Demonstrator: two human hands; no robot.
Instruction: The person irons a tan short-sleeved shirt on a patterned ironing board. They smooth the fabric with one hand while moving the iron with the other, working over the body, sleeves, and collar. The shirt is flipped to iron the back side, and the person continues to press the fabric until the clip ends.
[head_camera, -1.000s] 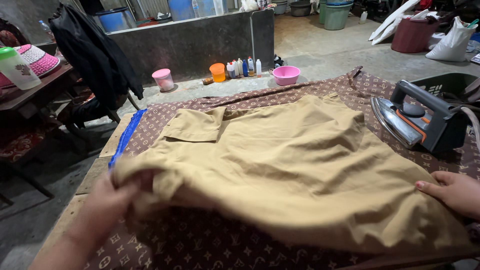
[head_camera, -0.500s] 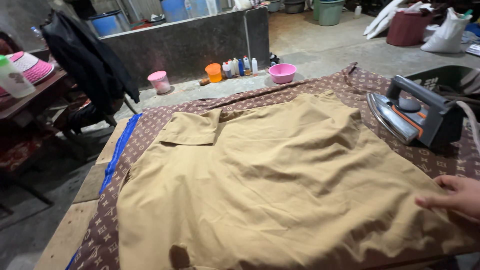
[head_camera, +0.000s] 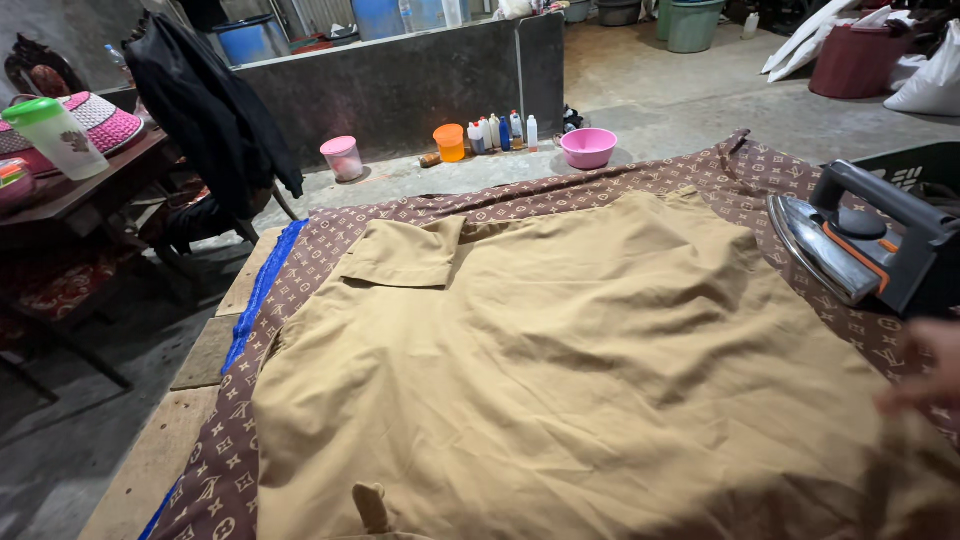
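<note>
Sliding blurred along right hem now: right hand (head_camera: 925, 370), no longer resting flat as 0.5 s ago; grip unclear. Left hand out of view. Smoothing tan garment (head_camera: 570, 370), lying spread over patterned cloth (head_camera: 300, 290). Standing just beyond the hand: iron (head_camera: 865, 245). Likely needing next: flattening remaining wrinkles.

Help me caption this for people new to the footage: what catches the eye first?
A large tan garment lies spread flat across a brown patterned cloth, filling most of the view. At the right edge an iron stands tilted on its heel, and the blurred right hand rests at the garment's edge just below it. A pink basin sits on the floor beyond.
</note>
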